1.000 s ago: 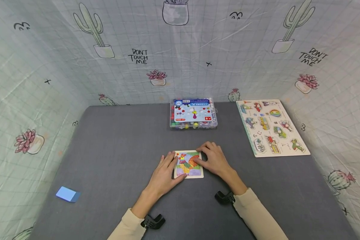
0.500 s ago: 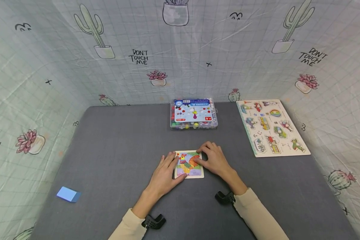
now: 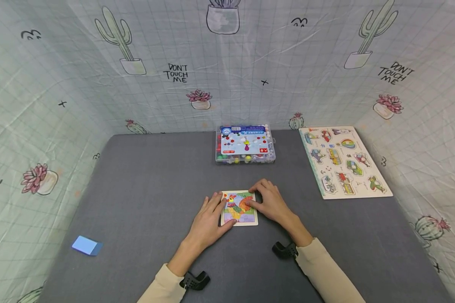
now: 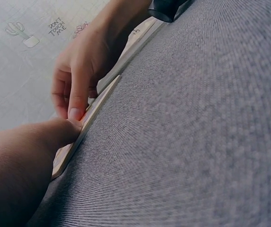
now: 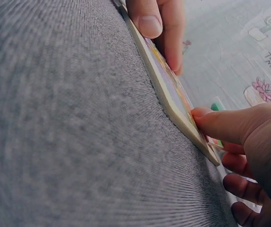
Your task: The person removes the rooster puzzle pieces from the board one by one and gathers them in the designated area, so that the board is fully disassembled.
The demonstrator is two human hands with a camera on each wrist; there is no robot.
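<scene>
We see the left arm [image 3: 163,284] and the right arm [image 3: 327,269] in pale sleeves, both reaching forward and slanting inward; bare wrists show past the cuffs; our view of the left hand [image 3: 209,219] has it back up, its fingers extended forward and close together, the left thumb [image 3: 227,227] spread out sideways; we find the right hand [image 3: 271,203] with bent fingers, the right thumb [image 5: 218,124] pointing across towards the left hand; the hands stand near each other, apart.
</scene>
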